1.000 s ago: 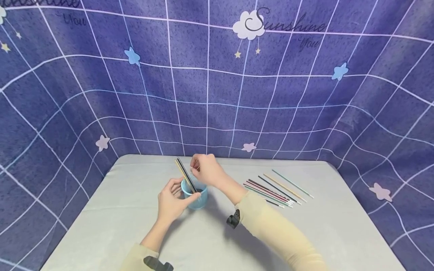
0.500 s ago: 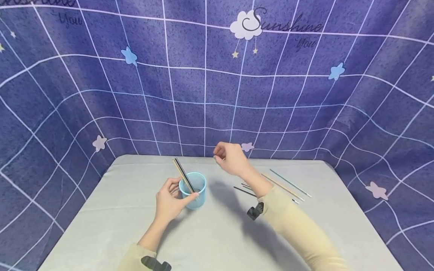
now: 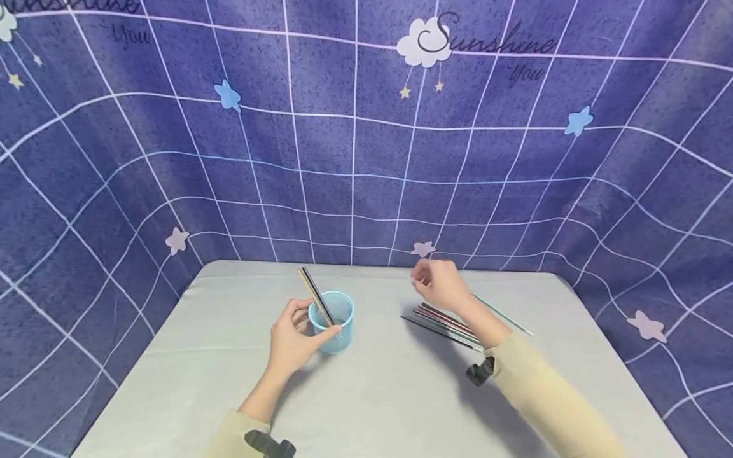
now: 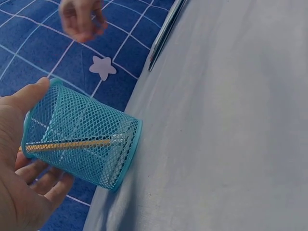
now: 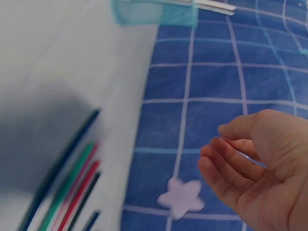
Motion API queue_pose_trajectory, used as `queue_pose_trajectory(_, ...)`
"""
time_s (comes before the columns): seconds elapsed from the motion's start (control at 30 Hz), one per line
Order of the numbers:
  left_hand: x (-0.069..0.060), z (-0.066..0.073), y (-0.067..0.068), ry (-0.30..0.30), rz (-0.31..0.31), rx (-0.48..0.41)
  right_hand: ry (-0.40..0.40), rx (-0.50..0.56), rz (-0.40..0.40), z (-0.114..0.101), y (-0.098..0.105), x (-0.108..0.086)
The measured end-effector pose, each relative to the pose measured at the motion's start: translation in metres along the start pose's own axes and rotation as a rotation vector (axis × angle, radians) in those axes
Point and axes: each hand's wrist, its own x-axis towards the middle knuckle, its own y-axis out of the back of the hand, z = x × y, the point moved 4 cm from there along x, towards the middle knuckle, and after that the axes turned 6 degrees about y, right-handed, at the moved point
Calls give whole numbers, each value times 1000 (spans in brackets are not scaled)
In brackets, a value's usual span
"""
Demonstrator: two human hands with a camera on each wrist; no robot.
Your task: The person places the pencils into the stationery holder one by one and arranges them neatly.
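Note:
My left hand grips the light blue mesh cup by its rim, thumb on the near side and fingers on the far left side. Dark and yellow pencils lean to the left inside the cup. In the left wrist view the mesh cup shows a yellow pencil through its wall. My right hand hovers above the far ends of the loose pencils, its fingers loosely bent. The right wrist view shows nothing held by the right hand.
A teal pencil lies apart at the right, beyond my right forearm. The table has a pale cloth, and a blue curtain with a grid and stars hangs behind it and at both sides.
My right hand has moved from above the cup to the right, over the loose pencils. My left hand still holds the cup, and the pencils in it look unmoved.

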Motion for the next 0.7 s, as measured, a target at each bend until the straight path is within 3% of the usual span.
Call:
queue_pose_trajectory(0.3,1,3,0,-10,-10,0,-49,-30,-73,36,-10,-43)
queue_pose_trajectory(0.7,1,-1,1,4,-14,9,15,-103,-169,33,-28,-78)
